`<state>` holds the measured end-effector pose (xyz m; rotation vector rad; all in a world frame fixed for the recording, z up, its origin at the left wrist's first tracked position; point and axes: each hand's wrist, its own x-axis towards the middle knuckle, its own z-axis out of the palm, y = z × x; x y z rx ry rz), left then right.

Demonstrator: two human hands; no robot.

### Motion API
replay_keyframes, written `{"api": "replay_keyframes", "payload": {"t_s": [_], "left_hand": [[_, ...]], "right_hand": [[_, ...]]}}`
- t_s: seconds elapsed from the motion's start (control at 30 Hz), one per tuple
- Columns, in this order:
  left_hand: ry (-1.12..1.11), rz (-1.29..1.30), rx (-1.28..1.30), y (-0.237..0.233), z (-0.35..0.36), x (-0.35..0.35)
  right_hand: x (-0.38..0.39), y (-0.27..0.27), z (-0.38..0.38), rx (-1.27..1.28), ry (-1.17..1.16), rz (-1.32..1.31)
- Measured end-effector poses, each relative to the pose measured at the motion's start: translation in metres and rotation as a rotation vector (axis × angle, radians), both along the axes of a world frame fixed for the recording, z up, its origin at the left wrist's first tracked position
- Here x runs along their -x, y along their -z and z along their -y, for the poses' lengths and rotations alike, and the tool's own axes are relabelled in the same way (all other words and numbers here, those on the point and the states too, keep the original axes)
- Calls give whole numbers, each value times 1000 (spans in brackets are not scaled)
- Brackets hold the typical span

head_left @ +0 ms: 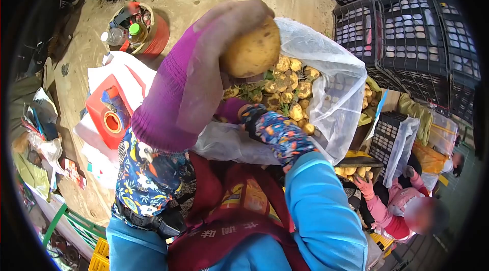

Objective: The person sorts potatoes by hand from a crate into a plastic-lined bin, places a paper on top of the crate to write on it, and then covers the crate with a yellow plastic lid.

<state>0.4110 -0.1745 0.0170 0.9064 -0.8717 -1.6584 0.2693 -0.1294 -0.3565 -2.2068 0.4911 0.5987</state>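
A large yellow-brown potato (252,49) is raised close to the camera. Wrapped over its top and left side is my left hand (224,26), in a dirty purple glove. Below and beyond it, more potatoes (285,85) with bits of green leaf lie in a container lined with a translucent white plastic sheet (331,93). My right hand (235,109), also in a purple glove, reaches down at the near left part of the pile; its fingers are hidden behind my left wrist and sleeve.
Black crates (412,32) are stacked at the upper right. A red bucket (155,37) with bottles and a red jug (109,113) stand at left. A co-worker (397,205) in pink gloves is at the lower right, beside another potato container (356,166).
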Motion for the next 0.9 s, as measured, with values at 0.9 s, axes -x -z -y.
{"api": "replay_keyframes", "payload": {"t_s": [0.9], "left_hand": [[572, -30, 68, 34, -57, 105]], "right_hand": [[171, -300, -12, 729, 1232, 595]]}}
